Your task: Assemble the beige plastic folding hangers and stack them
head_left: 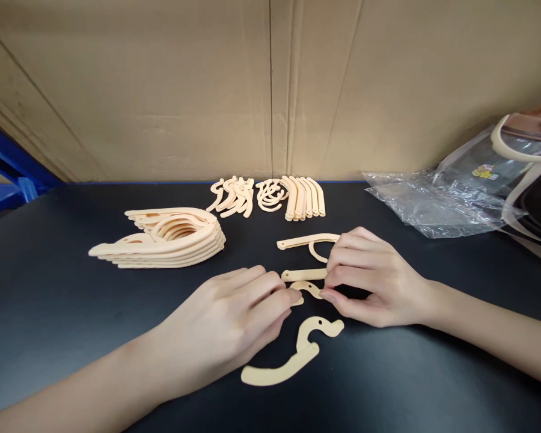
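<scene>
head view, near edge first. black tabletop point(72, 343): bare stretches at lower left and lower right, both forearms coming in over them.

loose hook-shaped piece point(293, 359), peach plastic, lies flat just below the hands, touching neither.

left hand point(234, 319): fingers curled, tips pinching the left end of a small curved piece point(310, 288). right hand point(374, 282): thumb and fingers closed on the same piece's right end. piece sits low over the table, mid-frame, between the two sets of fingertips.

short straight bar point(303, 275) just behind it, its right end at the right fingers. thin arm with a hook point(305, 242) a little further back, right end hidden by the knuckles.

stack of hanger halves point(162, 239) left of the hands, well apart, open table between.

far edge: row of small hooks point(233, 196), rings point(270, 194), curved bars point(305, 197), close to the cardboard wall point(270, 90).

right far corner: crumpled clear bags point(437, 201), crowding that side. blue frame point(13, 168) at far left.
</scene>
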{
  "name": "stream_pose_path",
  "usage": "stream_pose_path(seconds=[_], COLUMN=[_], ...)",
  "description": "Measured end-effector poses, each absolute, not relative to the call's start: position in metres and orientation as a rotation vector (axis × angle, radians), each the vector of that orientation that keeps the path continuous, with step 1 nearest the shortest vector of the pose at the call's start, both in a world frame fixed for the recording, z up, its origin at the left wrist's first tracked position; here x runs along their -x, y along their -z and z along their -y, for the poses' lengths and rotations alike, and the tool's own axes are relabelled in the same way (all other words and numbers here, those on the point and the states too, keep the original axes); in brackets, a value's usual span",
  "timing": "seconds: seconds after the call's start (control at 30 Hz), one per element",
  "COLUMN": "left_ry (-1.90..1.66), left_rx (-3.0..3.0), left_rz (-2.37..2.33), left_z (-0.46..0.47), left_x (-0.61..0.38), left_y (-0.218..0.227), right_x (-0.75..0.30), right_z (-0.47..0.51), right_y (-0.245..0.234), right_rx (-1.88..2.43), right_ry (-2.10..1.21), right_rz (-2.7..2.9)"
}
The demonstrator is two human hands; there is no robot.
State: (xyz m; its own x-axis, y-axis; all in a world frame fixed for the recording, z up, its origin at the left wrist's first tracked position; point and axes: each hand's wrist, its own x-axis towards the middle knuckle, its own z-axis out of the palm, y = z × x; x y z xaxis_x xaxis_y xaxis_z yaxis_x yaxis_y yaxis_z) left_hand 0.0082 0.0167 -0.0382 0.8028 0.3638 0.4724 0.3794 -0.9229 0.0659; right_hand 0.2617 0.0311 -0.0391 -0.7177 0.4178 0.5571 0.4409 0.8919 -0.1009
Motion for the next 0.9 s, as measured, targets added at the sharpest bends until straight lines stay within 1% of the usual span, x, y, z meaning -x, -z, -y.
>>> stream_pose_path(seconds=[0.13, 0.3, 0.4, 0.53, 0.67, 0.9], left_ry=[0.827, 0.875, 0.893, 0.841, 0.744, 0.630], left_rx=[2.858, 2.846, 2.871, 2.897, 2.865, 2.740], left_rz=[0.649, 0.842, 0.954, 1.018, 0.936, 0.711], left_z=[-0.016, -0.019, -0.022, -0.021, -0.014, -0.008], left_x=[-0.007, -0.005, -0.005, -0.006, -0.012, -0.021], left_y=[0.035, 0.035, 0.037, 0.039, 0.041, 0.038], right_x=[-0.262, -0.263, -0.264, -0.264, -0.263, -0.262], right_z=[-0.030, -0.031, -0.031, -0.030, -0.027, -0.022], right_y=[0.039, 0.040, 0.040, 0.040, 0.040, 0.039], right_rx=[0.647, 0.637, 0.638, 0.606, 0.538, 0.417], right_ry=[0.024, 0.044, 0.100, 0.255, 0.373, 0.389], right_rz=[2.453, 2.446, 2.466, 2.505, 2.514, 2.550])
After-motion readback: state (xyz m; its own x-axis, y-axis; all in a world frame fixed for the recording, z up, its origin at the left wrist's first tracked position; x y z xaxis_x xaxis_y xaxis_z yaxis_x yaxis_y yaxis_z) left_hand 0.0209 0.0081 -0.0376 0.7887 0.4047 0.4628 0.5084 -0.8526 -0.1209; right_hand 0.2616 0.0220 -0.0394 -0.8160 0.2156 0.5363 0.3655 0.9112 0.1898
